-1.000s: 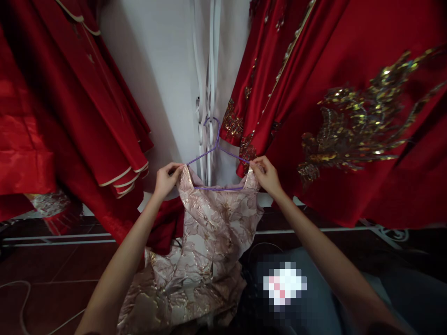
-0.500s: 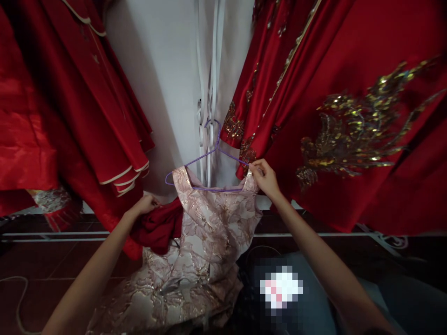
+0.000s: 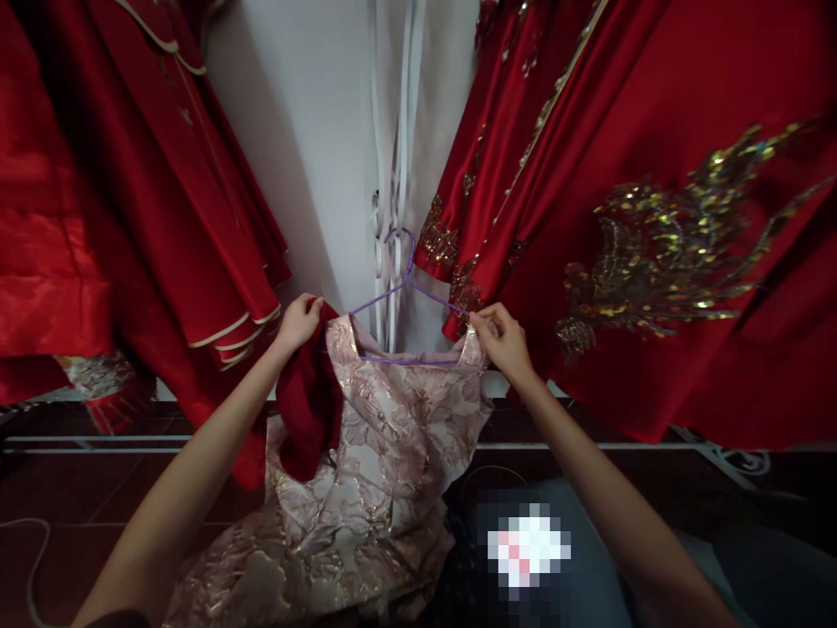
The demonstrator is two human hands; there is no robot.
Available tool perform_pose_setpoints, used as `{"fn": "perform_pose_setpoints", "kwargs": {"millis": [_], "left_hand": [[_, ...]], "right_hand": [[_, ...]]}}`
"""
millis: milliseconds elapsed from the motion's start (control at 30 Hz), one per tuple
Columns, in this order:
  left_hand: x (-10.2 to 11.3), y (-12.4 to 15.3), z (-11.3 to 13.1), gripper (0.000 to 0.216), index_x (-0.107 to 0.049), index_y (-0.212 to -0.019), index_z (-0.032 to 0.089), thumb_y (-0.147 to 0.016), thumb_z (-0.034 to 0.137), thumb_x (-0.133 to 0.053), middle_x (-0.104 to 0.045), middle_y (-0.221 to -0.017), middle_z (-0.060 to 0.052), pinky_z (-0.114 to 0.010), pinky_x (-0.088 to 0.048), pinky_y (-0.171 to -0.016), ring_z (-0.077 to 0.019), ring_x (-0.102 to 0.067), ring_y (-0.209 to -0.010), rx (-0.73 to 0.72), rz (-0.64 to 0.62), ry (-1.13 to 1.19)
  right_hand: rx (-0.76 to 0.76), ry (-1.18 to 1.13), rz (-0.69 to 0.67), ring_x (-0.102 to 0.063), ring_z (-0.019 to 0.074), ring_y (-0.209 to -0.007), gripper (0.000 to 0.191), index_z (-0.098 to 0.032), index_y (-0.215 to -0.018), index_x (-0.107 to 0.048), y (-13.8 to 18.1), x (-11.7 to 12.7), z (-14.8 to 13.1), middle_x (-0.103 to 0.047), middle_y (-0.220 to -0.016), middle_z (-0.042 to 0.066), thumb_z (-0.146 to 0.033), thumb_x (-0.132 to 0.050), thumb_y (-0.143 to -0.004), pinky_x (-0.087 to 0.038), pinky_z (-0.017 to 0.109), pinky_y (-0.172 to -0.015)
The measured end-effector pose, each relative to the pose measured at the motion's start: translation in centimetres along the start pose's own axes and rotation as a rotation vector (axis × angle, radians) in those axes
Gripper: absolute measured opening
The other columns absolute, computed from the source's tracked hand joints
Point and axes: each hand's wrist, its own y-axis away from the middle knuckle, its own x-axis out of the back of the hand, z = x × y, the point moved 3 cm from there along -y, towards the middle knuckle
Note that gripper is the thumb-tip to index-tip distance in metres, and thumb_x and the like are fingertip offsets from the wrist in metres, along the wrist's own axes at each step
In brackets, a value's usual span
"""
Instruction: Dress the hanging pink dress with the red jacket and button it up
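A pale pink and gold brocade dress (image 3: 405, 419) hangs from a purple hanger (image 3: 385, 292), its skirt spreading toward me at the bottom. My right hand (image 3: 502, 344) is closed in a pinch on the dress's shoulder strap, close to the hanger's right arm. On the other side, my left hand (image 3: 302, 321) grips dark red cloth (image 3: 310, 410) by its upper edge beside the left strap. That cloth droops below the hand against the side of the dress; whether it is joined to the dress I cannot tell.
Red garments (image 3: 176, 201) hang at the left, some with pale piping. More red garments (image 3: 686, 61) with gold sequin work hang at the right. White metal rods (image 3: 392, 174) stand against the pale wall. A white rail (image 3: 137, 445) runs low over the dark tiled floor.
My left hand has risen and moved right, lifting the red cloth up to the left shoulder strap. My right hand stays at the right strap.
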Motion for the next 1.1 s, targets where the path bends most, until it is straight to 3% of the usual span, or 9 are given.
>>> {"fn": "perform_pose_setpoints", "kwargs": {"millis": [133,233,400,533,667,800,900,967,1100], "left_hand": [[-2.8,2.6,6.7,0.021,-0.056,-0.086,0.015,-0.086,0.033,-0.045,-0.059,-0.070,-0.005,-0.027,-0.038,-0.067,-0.0187,-0.056,-0.066,-0.089,0.101,-0.044],[-4.6,5.4,10.1,0.019,-0.053,-0.091,0.017,-0.089,0.032,-0.042,-0.057,-0.067,-0.004,-0.026,-0.036,-0.061,-0.0175,-0.055,-0.059,-0.209,0.046,-0.079],[-3.1,6.1,12.7,0.020,-0.049,-0.090,0.020,-0.091,0.036,-0.037,-0.058,-0.074,-0.002,-0.024,-0.038,-0.062,-0.0142,-0.055,-0.063,-0.265,0.185,0.030],[-1.7,3.9,13.0,0.023,-0.049,-0.086,0.020,-0.091,0.039,-0.037,-0.057,-0.074,-0.001,-0.024,-0.040,-0.066,-0.0125,-0.054,-0.067,-0.304,0.282,0.129],[-0.9,0.3,11.3,0.026,-0.049,-0.081,0.019,-0.090,0.041,-0.038,-0.056,-0.076,-0.001,-0.025,-0.040,-0.069,-0.0136,-0.053,-0.071,-0.307,0.296,0.127],[-0.8,-2.4,8.7,0.024,-0.052,-0.081,0.020,-0.086,0.042,-0.044,-0.058,-0.073,-0.002,-0.026,-0.039,-0.067,-0.0160,-0.054,-0.069,-0.248,0.124,-0.073],[-1.7,-2.6,7.5,0.021,-0.051,-0.079,0.019,-0.085,0.038,-0.045,-0.058,-0.072,-0.004,-0.028,-0.039,-0.064,-0.0179,-0.054,-0.068,-0.155,-0.028,-0.177],[-2.7,-1.9,7.7,0.021,-0.050,-0.082,0.019,-0.087,0.037,-0.041,-0.059,-0.074,-0.005,-0.028,-0.040,-0.064,-0.0182,-0.055,-0.069,-0.152,-0.120,-0.160],[-3.7,0.2,9.4,0.017,-0.049,-0.094,0.020,-0.086,0.031,-0.039,-0.061,-0.084,-0.005,-0.030,-0.041,-0.071,-0.0187,-0.057,-0.075,-0.307,-0.247,-0.138]], "right_hand": [[0.003,0.101,-0.043,-0.050,0.0139,-0.053,0.026,-0.023,-0.070,-0.048,1.2,1.2,-2.9,-0.055,-0.060,-0.002,-0.046,-0.049,-0.083,-0.037,0.025,-0.055],[-0.010,0.148,-0.039,-0.047,0.0135,-0.050,0.027,-0.023,-0.070,-0.046,1.7,2.0,-4.3,-0.053,-0.057,-0.002,-0.046,-0.049,-0.083,-0.035,0.025,-0.053],[-0.028,0.074,-0.143,-0.042,0.0106,-0.047,0.028,-0.022,-0.072,-0.044,2.0,1.2,-4.4,-0.050,-0.055,-0.004,-0.046,-0.046,-0.084,-0.032,0.022,-0.051],[-0.018,0.041,-0.168,-0.043,0.0110,-0.050,0.027,-0.022,-0.072,-0.044,2.2,0.5,-4.3,-0.047,-0.055,-0.004,-0.046,-0.044,-0.084,-0.033,0.020,-0.052],[0.003,0.160,-0.143,-0.042,0.0110,-0.048,0.026,-0.022,-0.072,-0.048,1.9,1.5,-4.5,-0.051,-0.056,-0.004,-0.046,-0.045,-0.083,-0.031,0.021,-0.052],[0.028,0.181,-0.138,-0.042,0.0102,-0.049,0.027,-0.021,-0.069,-0.049,0.9,2.5,-4.2,-0.053,-0.057,-0.004,-0.045,-0.049,-0.081,-0.031,0.021,-0.052],[0.052,0.130,-0.145,-0.044,0.0102,-0.051,0.027,-0.020,-0.068,-0.049,0.3,2.6,-3.8,-0.056,-0.057,-0.003,-0.044,-0.051,-0.079,-0.032,0.021,-0.053],[0.058,0.091,-0.162,-0.045,0.0103,-0.051,0.026,-0.020,-0.068,-0.049,0.1,2.5,-3.5,-0.057,-0.057,-0.003,-0.043,-0.051,-0.079,-0.033,0.021,-0.054],[0.058,0.062,-0.162,-0.045,0.0101,-0.051,0.025,-0.019,-0.068,-0.049,-0.1,2.4,-3.1,-0.056,-0.057,-0.003,-0.042,-0.052,-0.079,-0.034,0.021,-0.054]]}}
